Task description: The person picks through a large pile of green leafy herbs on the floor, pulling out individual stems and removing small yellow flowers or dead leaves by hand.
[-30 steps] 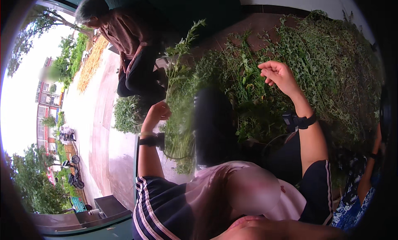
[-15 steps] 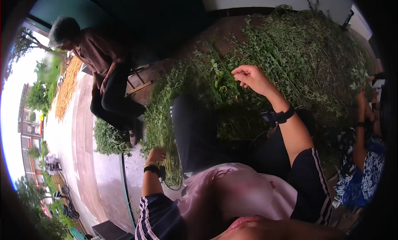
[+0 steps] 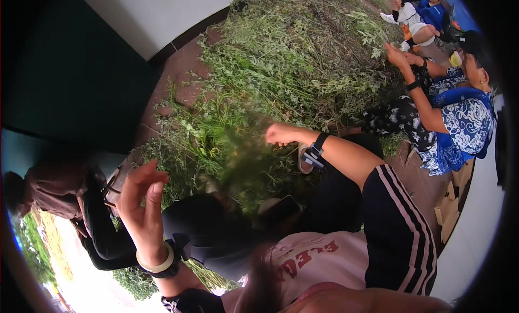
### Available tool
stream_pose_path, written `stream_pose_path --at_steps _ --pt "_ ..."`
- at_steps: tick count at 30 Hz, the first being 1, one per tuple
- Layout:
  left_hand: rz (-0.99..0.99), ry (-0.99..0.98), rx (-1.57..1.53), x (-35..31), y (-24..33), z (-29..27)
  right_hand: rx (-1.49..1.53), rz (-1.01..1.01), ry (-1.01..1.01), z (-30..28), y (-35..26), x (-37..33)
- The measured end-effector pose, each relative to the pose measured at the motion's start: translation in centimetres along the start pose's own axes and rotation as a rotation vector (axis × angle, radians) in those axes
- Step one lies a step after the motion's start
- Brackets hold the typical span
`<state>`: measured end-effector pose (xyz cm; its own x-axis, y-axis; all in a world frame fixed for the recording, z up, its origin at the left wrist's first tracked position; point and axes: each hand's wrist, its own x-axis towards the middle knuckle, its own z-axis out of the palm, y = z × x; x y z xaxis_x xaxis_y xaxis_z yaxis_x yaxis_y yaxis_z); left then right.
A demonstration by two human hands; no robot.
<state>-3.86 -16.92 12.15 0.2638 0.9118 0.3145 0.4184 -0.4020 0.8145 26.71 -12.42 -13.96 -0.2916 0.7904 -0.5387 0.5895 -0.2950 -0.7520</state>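
Note:
My left hand [image 3: 143, 207] is raised at the left, above my dark-trousered knee. Its fingers are bent, with the thumb apart and nothing between them. Over the plant pile [image 3: 270, 69], my right hand [image 3: 282, 134] has its fingers closed. A leafy green sprig [image 3: 240, 161], smeared by motion, hangs beside its fingertips and appears gripped by them, though the exact contact is blurred. Cut green stalks with narrow, divided leaves make up the pile, brighter close to me and greyer farther off.
At the right a seated person in a blue-and-white patterned top [image 3: 467, 118] holds up a leafy sprig [image 3: 370, 34]. Another person in brown [image 3: 57, 186] bends at the left. Wooden blocks [image 3: 447, 210] lie by the right wall. A dark green panel [image 3: 70, 75] stands behind.
My view has swung to the right. The left hand has come up from beside the stalks at the left. A blurred sprig now shows at my right hand, where none was visible.

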Motion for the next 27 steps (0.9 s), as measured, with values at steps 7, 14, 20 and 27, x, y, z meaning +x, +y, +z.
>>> stream_pose_path --at_steps 7,14,20,27 --pt "-0.1 -0.047 -0.539 7.7 -3.8 6.1 -0.368 0.287 0.302 -6.4 10.4 4.2" --pt "-0.587 0.018 -0.472 8.3 -14.1 8.5 -0.269 0.4 0.451 -4.1 14.7 10.8" --pt "-0.638 -0.02 -0.468 7.9 -14.4 8.4 -0.342 0.303 0.678 -0.3 15.0 14.9" --pt "-0.627 -0.047 -0.433 8.0 -14.5 8.1 -0.541 0.413 0.642 -1.0 13.5 13.4"
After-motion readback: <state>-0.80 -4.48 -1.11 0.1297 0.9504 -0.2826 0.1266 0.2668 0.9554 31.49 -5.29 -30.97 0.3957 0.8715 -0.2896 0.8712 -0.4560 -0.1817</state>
